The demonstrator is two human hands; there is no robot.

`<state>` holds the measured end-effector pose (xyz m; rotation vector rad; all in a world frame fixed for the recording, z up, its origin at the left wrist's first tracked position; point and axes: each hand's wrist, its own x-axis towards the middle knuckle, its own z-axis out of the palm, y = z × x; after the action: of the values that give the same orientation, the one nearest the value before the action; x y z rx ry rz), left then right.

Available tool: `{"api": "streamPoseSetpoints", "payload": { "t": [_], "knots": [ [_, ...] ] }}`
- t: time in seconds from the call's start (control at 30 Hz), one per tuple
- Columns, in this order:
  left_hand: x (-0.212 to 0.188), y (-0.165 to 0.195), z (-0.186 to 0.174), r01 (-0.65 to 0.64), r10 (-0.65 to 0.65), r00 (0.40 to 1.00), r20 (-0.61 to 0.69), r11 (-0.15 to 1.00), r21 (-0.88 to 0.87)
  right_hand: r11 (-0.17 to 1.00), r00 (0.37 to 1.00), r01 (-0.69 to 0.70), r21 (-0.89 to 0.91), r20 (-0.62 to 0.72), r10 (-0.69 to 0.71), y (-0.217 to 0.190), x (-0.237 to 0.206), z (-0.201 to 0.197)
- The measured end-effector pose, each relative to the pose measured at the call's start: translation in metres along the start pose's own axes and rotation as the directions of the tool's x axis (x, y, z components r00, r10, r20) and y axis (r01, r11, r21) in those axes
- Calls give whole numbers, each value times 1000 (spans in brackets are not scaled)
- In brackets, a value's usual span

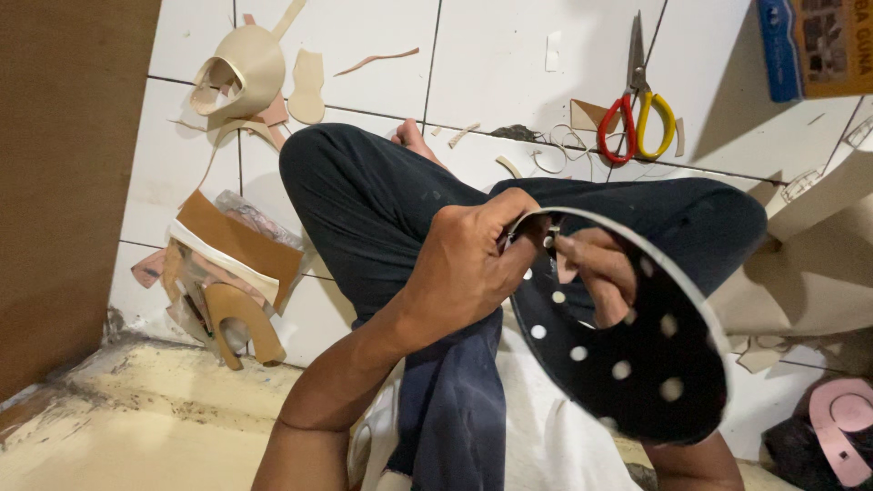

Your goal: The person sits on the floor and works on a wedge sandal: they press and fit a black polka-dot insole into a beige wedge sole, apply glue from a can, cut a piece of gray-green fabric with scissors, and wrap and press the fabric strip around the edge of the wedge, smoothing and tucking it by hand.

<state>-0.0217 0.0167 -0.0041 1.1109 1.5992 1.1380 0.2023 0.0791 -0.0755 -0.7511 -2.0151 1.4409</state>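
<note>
Your left hand (473,264) is closed around the near edge of a black perforated piece (627,336), with the thumb and fingers pressed on the rim at its upper left part. This piece is oval, dark, with a pale thin border and many small round holes through it, and it stands tilted in front of your lap, over your dark trousers (382,200). Your right hand (596,273) is partly hidden behind the black piece; its fingers are bent and touch the inner side of the piece near the top, but you cannot tell from this view how firmly they grip it or if they hold some small tool. Both hands meet at the same upper corner of the piece, very close to each other. You sit on a white tiled floor (509,64) with your legs crossed, and a bare foot (414,141) shows behind your knee. On the floor well apart from your hands lie scissors with one red and one yellow handle (639,114), near some thin scraps. To the left there is a beige shoe upper (241,73), and lower left a stack of tan and brown cut pieces (232,273). A pink shaped piece (841,427) lies at the lower right corner.
</note>
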Motion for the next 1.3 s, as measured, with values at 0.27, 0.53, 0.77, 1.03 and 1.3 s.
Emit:
{"api": "streamPoseSetpoints", "payload": {
  "t": [0.27, 0.53, 0.77, 1.03, 1.3],
  "knots": [
    [-6, -3, 2, -208, 216, 974, -67, 972, 109, 992, 989, -53, 118, -132, 69, -16, -8, 8],
    [-8, -3, 4, -157, 160, 985, -69, 987, 41, 978, 981, -160, 131, -90, 172, -18, -7, 12],
    [-6, -13, -1, -165, 186, 963, -196, 979, 122, 941, 961, -244, 233, -74, 267, -8, -36, -3],
    [-8, -28, -6, -229, 377, 877, -298, 872, 432, 808, 949, -59, 586, -219, 228, 3, -53, 5],
    [-10, -29, -16, -271, 474, 801, -365, 831, 485, 838, 968, -69, 542, -167, 187, -16, -40, 9]
  ]
}}
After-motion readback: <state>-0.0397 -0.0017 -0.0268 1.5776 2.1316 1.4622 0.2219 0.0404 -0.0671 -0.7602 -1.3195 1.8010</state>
